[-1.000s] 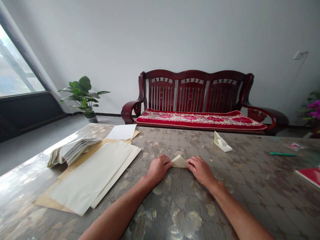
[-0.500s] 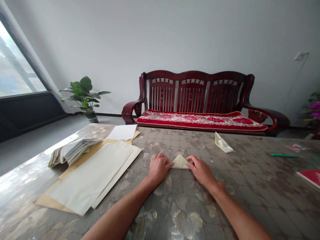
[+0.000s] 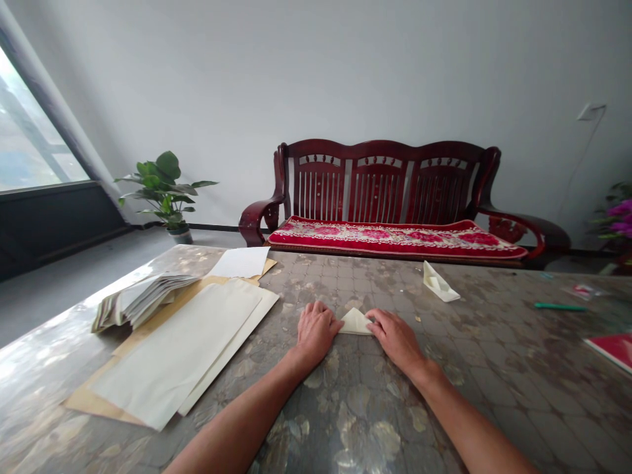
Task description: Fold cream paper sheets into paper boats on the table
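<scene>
A small cream folded paper triangle [image 3: 355, 322] lies flat on the patterned table [image 3: 375, 401] in front of me. My left hand [image 3: 316, 333] presses on its left corner with the fingertips. My right hand [image 3: 396, 338] presses on its right corner. Both hands rest knuckles up and cover the paper's outer ends. A finished folded paper boat [image 3: 438, 282] sits farther back to the right, apart from both hands.
Large cream sheets [image 3: 182, 352] on brown paper lie at the left, with a stack of folded papers [image 3: 141, 297] behind them. A green pen [image 3: 559, 306] and a red booklet [image 3: 612, 347] lie at the right. A wooden bench [image 3: 390, 197] stands beyond the table.
The fingers of both hands have shifted slightly on the folded paper and press it flatter. The paper stays in the same place.
</scene>
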Tool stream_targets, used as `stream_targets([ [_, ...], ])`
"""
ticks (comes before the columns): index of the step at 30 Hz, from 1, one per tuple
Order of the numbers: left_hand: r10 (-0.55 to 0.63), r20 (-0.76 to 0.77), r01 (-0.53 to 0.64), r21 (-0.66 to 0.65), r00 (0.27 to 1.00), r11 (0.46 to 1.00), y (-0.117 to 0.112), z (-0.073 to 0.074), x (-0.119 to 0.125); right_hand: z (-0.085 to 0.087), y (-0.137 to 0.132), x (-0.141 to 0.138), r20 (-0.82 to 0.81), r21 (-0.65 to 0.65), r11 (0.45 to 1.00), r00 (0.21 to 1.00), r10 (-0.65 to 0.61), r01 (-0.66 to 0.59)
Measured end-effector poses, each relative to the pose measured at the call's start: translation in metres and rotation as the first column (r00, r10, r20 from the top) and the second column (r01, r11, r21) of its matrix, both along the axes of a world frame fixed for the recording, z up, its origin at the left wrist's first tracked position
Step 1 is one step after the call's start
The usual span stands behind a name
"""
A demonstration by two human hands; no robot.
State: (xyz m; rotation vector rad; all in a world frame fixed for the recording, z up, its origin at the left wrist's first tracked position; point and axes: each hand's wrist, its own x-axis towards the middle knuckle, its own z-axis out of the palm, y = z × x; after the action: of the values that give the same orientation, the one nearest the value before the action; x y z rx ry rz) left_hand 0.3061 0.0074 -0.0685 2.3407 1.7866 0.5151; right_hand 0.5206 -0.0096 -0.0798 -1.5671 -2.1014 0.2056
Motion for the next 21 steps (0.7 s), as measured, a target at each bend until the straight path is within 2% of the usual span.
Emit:
stream_targets([
  [21, -0.006, -0.012, 0.006, -0.051, 1.000, 0.999, 0.0016, 0.0031, 0.0023, -0.0016, -0.0015, 0.0006, 0.134, 0.003, 1.000, 0.991, 0.000, -0.001],
])
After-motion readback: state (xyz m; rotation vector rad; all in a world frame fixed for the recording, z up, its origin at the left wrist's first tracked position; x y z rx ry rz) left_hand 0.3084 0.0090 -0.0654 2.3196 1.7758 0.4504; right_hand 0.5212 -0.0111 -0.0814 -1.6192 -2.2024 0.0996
